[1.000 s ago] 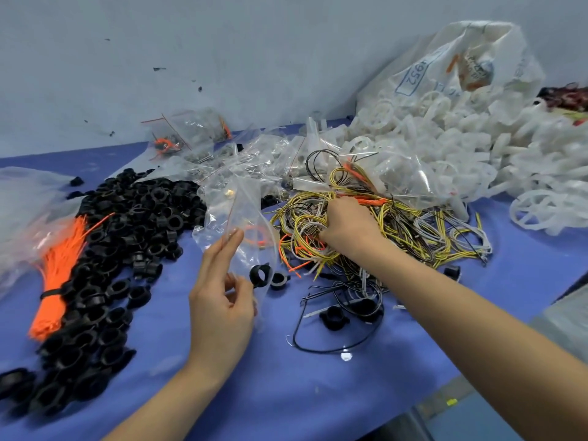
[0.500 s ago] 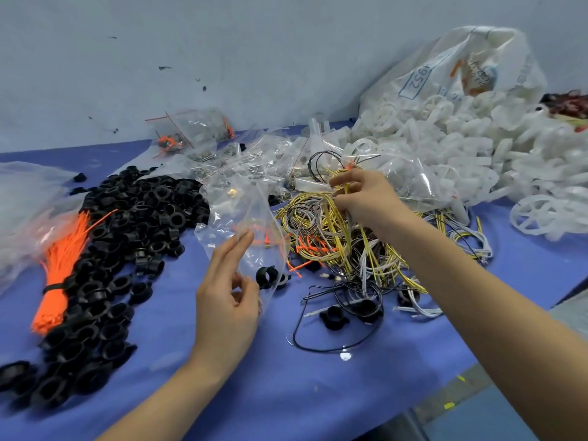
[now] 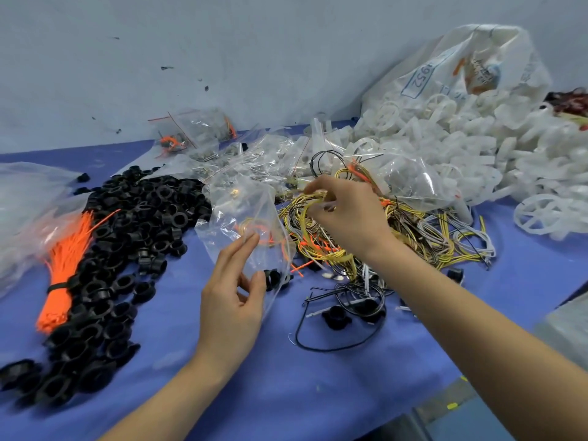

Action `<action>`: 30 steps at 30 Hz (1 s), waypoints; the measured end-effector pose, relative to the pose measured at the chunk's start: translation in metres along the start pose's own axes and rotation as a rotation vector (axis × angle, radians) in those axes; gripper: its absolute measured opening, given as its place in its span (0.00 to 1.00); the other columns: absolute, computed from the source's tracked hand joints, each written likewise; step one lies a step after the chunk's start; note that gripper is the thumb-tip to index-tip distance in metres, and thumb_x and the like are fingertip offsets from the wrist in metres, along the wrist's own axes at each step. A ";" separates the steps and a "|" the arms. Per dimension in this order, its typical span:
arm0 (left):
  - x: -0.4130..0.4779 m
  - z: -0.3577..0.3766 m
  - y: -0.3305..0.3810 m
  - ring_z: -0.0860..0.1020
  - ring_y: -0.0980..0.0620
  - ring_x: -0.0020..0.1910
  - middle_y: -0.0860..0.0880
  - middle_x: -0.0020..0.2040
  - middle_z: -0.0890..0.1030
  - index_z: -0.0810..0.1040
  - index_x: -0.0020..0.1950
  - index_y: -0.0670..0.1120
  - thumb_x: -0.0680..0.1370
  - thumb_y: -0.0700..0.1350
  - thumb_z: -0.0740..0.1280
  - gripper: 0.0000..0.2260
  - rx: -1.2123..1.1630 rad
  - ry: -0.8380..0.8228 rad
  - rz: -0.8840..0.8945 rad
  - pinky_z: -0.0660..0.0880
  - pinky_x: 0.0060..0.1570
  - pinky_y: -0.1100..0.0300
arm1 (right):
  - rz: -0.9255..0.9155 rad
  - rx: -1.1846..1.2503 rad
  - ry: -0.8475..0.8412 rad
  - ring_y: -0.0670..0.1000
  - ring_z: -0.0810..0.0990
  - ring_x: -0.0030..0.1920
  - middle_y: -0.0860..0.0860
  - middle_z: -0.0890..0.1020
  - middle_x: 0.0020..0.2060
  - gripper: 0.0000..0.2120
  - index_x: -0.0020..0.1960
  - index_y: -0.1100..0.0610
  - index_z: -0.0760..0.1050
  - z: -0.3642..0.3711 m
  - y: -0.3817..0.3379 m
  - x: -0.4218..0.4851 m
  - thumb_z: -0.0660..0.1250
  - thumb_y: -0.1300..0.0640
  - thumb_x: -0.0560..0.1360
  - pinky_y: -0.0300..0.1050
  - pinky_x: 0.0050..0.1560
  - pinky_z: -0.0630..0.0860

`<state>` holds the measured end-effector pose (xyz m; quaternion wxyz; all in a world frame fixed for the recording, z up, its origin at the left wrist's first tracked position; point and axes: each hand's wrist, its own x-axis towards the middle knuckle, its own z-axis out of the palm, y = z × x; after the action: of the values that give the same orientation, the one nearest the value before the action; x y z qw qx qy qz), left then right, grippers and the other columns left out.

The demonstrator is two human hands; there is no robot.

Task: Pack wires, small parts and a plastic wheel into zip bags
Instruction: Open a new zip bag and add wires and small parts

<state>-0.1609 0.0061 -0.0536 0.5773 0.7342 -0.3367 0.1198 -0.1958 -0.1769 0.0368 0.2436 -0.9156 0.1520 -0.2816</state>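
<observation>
My left hand [image 3: 234,294] pinches the lower edge of a clear zip bag [image 3: 245,214] and holds it upright over the blue table [image 3: 286,383]. An orange wire coil and a black ring part show through the bag. My right hand [image 3: 346,214] pinches a coil of yellow wire lifted from the tangled wire pile [image 3: 413,233], just right of the bag's mouth. White plastic wheels [image 3: 547,214] lie heaped at the right, spilling from a large white sack [image 3: 461,68].
A heap of black ring parts [image 3: 121,237] covers the left of the table, with a bundle of orange cable ties [image 3: 66,268] beside it. Filled zip bags [image 3: 197,135] lie at the back. Loose black wire and a black part [image 3: 335,316] lie near the front.
My right hand has lifted a yellow wire coil out of the pile and carried it left toward the bag. My left hand has kept hold of the bag.
</observation>
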 end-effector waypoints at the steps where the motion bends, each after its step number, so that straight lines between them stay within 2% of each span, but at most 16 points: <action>1: 0.000 0.000 0.000 0.73 0.56 0.33 0.73 0.63 0.69 0.70 0.64 0.62 0.77 0.43 0.61 0.20 0.007 0.009 0.002 0.74 0.33 0.64 | -0.101 -0.179 0.128 0.53 0.79 0.40 0.49 0.81 0.40 0.10 0.54 0.50 0.79 0.001 -0.001 -0.002 0.65 0.57 0.74 0.46 0.38 0.75; 2: 0.000 0.000 0.001 0.73 0.57 0.34 0.71 0.63 0.69 0.70 0.64 0.62 0.77 0.40 0.63 0.20 0.015 0.020 0.004 0.73 0.34 0.68 | -0.158 -0.240 0.206 0.54 0.78 0.40 0.49 0.81 0.40 0.10 0.54 0.50 0.78 0.001 -0.003 -0.004 0.63 0.57 0.75 0.47 0.38 0.75; 3: 0.000 0.000 0.001 0.73 0.58 0.36 0.69 0.63 0.70 0.71 0.64 0.60 0.78 0.37 0.64 0.21 0.024 0.032 0.004 0.72 0.35 0.71 | -0.152 -0.189 0.213 0.53 0.78 0.38 0.49 0.81 0.39 0.10 0.54 0.50 0.79 0.000 -0.004 -0.003 0.63 0.57 0.75 0.48 0.38 0.75; 5: 0.001 0.000 0.002 0.73 0.60 0.38 0.64 0.63 0.71 0.71 0.64 0.57 0.78 0.32 0.64 0.23 0.047 0.044 -0.012 0.70 0.38 0.74 | -0.066 0.070 0.167 0.48 0.76 0.34 0.48 0.80 0.35 0.08 0.51 0.52 0.80 -0.004 -0.008 0.000 0.65 0.59 0.75 0.45 0.36 0.75; 6: 0.001 0.000 0.003 0.74 0.60 0.40 0.61 0.64 0.72 0.72 0.63 0.57 0.77 0.31 0.64 0.23 0.053 0.045 -0.021 0.70 0.39 0.74 | 0.005 0.251 0.156 0.45 0.74 0.30 0.46 0.80 0.32 0.07 0.50 0.54 0.81 -0.008 -0.008 0.003 0.66 0.60 0.75 0.42 0.32 0.73; 8: 0.002 -0.002 0.006 0.74 0.62 0.49 0.55 0.67 0.72 0.72 0.62 0.58 0.78 0.33 0.65 0.22 0.065 0.057 -0.016 0.71 0.45 0.73 | 0.237 0.819 0.079 0.41 0.66 0.21 0.43 0.73 0.24 0.06 0.49 0.57 0.80 -0.020 -0.010 0.008 0.64 0.62 0.76 0.35 0.22 0.63; 9: 0.002 -0.003 0.007 0.73 0.64 0.55 0.55 0.68 0.69 0.72 0.62 0.59 0.78 0.34 0.65 0.21 0.074 0.067 0.003 0.70 0.51 0.72 | 0.357 1.113 -0.008 0.42 0.61 0.18 0.43 0.70 0.22 0.06 0.49 0.58 0.78 -0.025 -0.011 0.008 0.62 0.62 0.78 0.33 0.20 0.57; 10: 0.003 -0.004 0.009 0.69 0.66 0.60 0.55 0.70 0.67 0.71 0.62 0.60 0.79 0.37 0.65 0.19 0.078 0.074 0.030 0.68 0.56 0.71 | 0.430 1.301 -0.091 0.42 0.58 0.17 0.44 0.67 0.21 0.07 0.50 0.57 0.77 -0.029 -0.011 0.007 0.60 0.60 0.78 0.32 0.20 0.54; 12: 0.002 -0.005 0.012 0.65 0.65 0.67 0.56 0.72 0.64 0.70 0.63 0.61 0.78 0.43 0.63 0.17 0.050 0.073 0.072 0.66 0.65 0.64 | 0.452 1.439 -0.231 0.42 0.55 0.17 0.44 0.65 0.20 0.08 0.51 0.56 0.75 -0.031 -0.013 0.000 0.59 0.56 0.78 0.33 0.22 0.50; 14: 0.001 -0.004 0.014 0.66 0.56 0.71 0.57 0.72 0.65 0.69 0.66 0.57 0.78 0.44 0.62 0.17 0.008 0.052 0.099 0.68 0.66 0.50 | 0.451 1.538 -0.323 0.43 0.52 0.18 0.45 0.65 0.20 0.11 0.50 0.57 0.76 -0.028 -0.016 -0.011 0.60 0.53 0.73 0.34 0.23 0.49; 16: -0.001 -0.003 0.016 0.68 0.52 0.71 0.61 0.70 0.67 0.68 0.67 0.55 0.78 0.42 0.62 0.18 -0.003 0.031 0.155 0.69 0.64 0.46 | 0.474 1.631 -0.357 0.46 0.49 0.21 0.47 0.64 0.21 0.16 0.50 0.60 0.78 -0.023 -0.014 -0.020 0.59 0.52 0.69 0.35 0.25 0.47; 19: -0.002 -0.005 0.019 0.70 0.56 0.66 0.56 0.64 0.71 0.70 0.64 0.53 0.78 0.45 0.60 0.14 0.027 0.046 0.228 0.70 0.62 0.55 | 0.539 1.758 -0.322 0.46 0.49 0.22 0.49 0.64 0.22 0.20 0.51 0.63 0.77 -0.016 -0.011 -0.030 0.55 0.55 0.67 0.35 0.25 0.48; 22: -0.004 -0.008 0.021 0.74 0.61 0.48 0.57 0.46 0.75 0.76 0.51 0.48 0.78 0.45 0.59 0.07 0.018 0.057 0.286 0.70 0.48 0.67 | 0.561 1.856 -0.190 0.44 0.53 0.18 0.49 0.63 0.21 0.19 0.50 0.62 0.76 -0.007 -0.013 -0.039 0.53 0.61 0.65 0.33 0.22 0.50; 24: -0.008 -0.006 0.023 0.75 0.60 0.39 0.57 0.40 0.75 0.77 0.46 0.47 0.78 0.45 0.59 0.08 -0.039 -0.019 0.281 0.69 0.41 0.70 | 0.578 1.878 -0.116 0.44 0.56 0.17 0.48 0.63 0.21 0.18 0.50 0.61 0.75 0.000 -0.015 -0.043 0.53 0.62 0.64 0.33 0.21 0.51; 27: -0.015 0.000 0.027 0.78 0.58 0.40 0.54 0.41 0.79 0.76 0.52 0.53 0.76 0.50 0.63 0.07 -0.091 -0.151 0.207 0.74 0.39 0.67 | 0.612 1.880 -0.074 0.44 0.56 0.18 0.49 0.63 0.22 0.16 0.50 0.61 0.75 0.008 -0.018 -0.049 0.55 0.61 0.65 0.34 0.22 0.51; 30: -0.015 0.003 0.026 0.77 0.58 0.36 0.56 0.39 0.79 0.77 0.52 0.56 0.74 0.52 0.66 0.08 -0.105 -0.151 0.152 0.73 0.36 0.68 | 0.626 1.872 -0.089 0.45 0.56 0.19 0.49 0.64 0.24 0.16 0.50 0.61 0.76 0.015 -0.021 -0.055 0.54 0.60 0.69 0.36 0.22 0.53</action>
<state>-0.1893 0.0060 -0.0430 0.5770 0.6823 -0.4399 0.0898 -0.2275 -0.1313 0.0124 0.9384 -0.2818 0.0940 -0.1765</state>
